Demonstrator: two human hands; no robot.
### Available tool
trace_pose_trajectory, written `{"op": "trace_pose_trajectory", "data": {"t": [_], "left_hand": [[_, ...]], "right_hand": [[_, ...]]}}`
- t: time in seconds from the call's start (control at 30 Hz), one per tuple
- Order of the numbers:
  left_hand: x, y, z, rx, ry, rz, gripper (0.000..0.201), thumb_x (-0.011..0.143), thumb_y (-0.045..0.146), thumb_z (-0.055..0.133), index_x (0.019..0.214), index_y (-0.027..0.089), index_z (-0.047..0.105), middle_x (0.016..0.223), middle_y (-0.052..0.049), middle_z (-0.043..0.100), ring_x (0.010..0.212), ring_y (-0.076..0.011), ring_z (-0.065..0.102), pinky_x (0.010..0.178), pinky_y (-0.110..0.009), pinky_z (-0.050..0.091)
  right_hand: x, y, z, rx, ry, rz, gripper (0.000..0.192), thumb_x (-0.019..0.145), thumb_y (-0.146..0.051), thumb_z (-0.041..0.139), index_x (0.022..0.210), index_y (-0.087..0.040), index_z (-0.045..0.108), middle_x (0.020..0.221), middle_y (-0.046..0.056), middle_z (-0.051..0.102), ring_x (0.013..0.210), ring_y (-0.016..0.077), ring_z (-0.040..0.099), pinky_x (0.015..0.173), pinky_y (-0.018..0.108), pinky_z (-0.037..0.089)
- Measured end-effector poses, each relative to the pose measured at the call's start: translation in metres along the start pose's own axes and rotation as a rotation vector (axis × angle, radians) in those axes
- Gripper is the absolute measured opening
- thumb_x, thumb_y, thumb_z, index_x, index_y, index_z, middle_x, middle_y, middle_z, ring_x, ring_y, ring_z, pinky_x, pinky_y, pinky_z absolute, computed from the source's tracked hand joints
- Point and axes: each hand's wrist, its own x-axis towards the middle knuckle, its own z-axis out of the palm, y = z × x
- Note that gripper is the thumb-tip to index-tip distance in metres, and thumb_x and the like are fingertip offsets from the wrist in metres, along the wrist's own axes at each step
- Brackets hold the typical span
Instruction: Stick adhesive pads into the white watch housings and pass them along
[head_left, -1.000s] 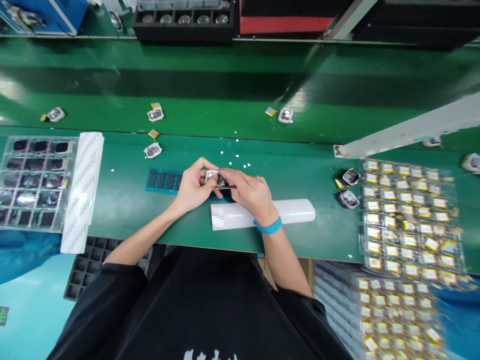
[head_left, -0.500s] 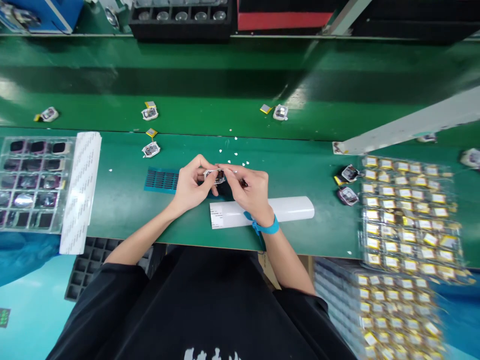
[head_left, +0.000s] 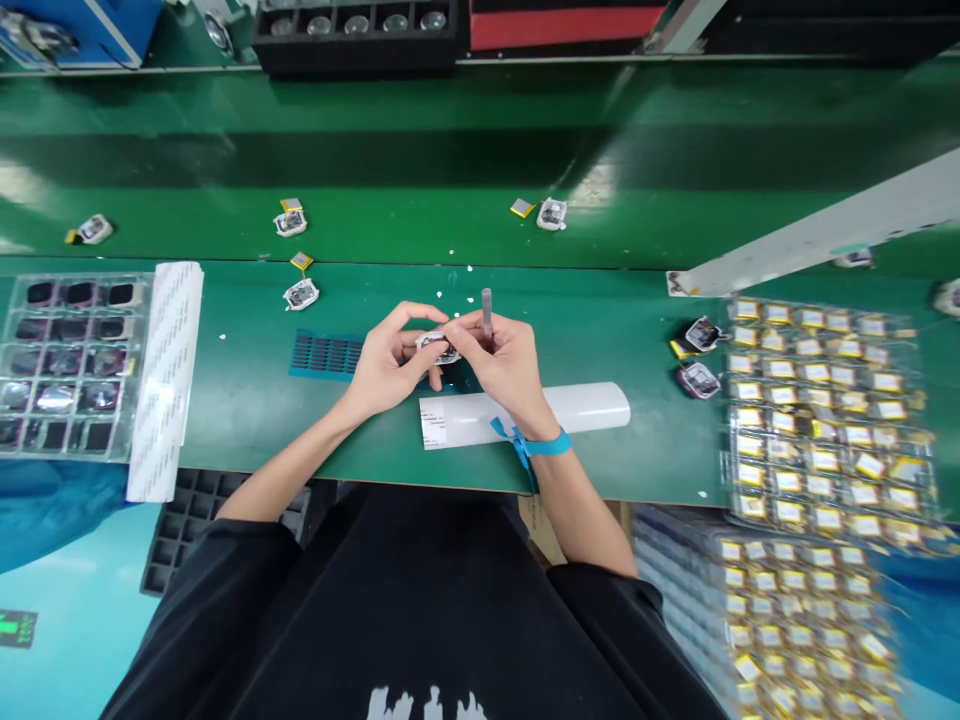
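My left hand (head_left: 386, 362) is closed around a small white smartwatch housing (head_left: 438, 347) with a circuit board showing inside it. The thumb and fingers of my right hand (head_left: 499, 358) press on the right side of that housing. A narrow grey tool (head_left: 487, 312), tweezers by its look, sticks up out of my right hand; its lower end is hidden. Below my hands lies a curled white glossy sheet (head_left: 577, 405). A blue sheet of dark strips (head_left: 324, 355) lies partly behind my left hand.
Similar housings with batteries attached lie at the back, such as one housing (head_left: 301, 294) on the left. A clear tray of watch faces (head_left: 137, 375) stands at far left beside a white printed strip (head_left: 161, 400). Battery trays (head_left: 731, 420) sit right, near a white post (head_left: 810, 235).
The grey tool now points upward from my right hand, where it did not show before. My right fingers have shifted over the housing, which has tilted slightly. The view has moved a little.
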Motion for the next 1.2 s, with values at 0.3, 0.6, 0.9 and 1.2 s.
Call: {"op": "trace_pose_trajectory", "data": {"t": [0.3, 0.6, 0.9, 1.2], "left_hand": [[-0.001, 0.0039, 0.0023, 0.003, 0.023, -0.005, 0.038, 0.09, 0.048, 0.079, 0.103, 0.022, 0.053, 0.064, 0.007, 0.066, 0.048, -0.0117, 0.068, 0.05, -0.024, 0.054], [-0.002, 0.0034, 0.0024, -0.017, 0.026, -0.029, 0.041, 0.09, 0.053, 0.078, 0.104, 0.022, 0.054, 0.062, 0.007, 0.066, 0.047, -0.0132, 0.068, 0.052, -0.026, 0.056], [-0.0011, 0.0069, -0.0038, -0.148, 0.031, -0.172, 0.037, 0.086, 0.046, 0.08, 0.103, 0.023, 0.057, 0.066, 0.005, 0.072, 0.045, -0.0149, 0.069, 0.051, -0.028, 0.059], [-0.0007, 0.0067, -0.0066, -0.191, 0.03, -0.249, 0.023, 0.087, 0.032, 0.07, 0.104, 0.023, 0.056, 0.061, 0.006, 0.071, 0.045, -0.017, 0.071, 0.057, -0.031, 0.065]], "right_hand": [[-0.0028, -0.0038, 0.005, -0.045, 0.006, 0.012, 0.052, 0.086, -0.072, 0.076, 0.088, -0.02, 0.076, 0.079, 0.003, 0.077, 0.063, 0.0149, 0.068, 0.062, 0.029, 0.058], [-0.0035, -0.0033, 0.0063, -0.044, 0.036, -0.008, 0.049, 0.088, -0.069, 0.075, 0.082, -0.021, 0.075, 0.07, 0.001, 0.071, 0.058, 0.0131, 0.062, 0.058, 0.028, 0.055], [-0.0042, -0.0041, 0.0004, -0.183, 0.033, -0.057, 0.047, 0.094, -0.064, 0.07, 0.084, -0.02, 0.081, 0.063, -0.002, 0.063, 0.056, 0.0104, 0.049, 0.054, 0.025, 0.041], [-0.0037, -0.003, -0.0018, -0.198, 0.002, -0.033, 0.053, 0.095, -0.07, 0.066, 0.086, -0.02, 0.08, 0.065, -0.001, 0.065, 0.058, 0.0115, 0.053, 0.057, 0.026, 0.046]]}}
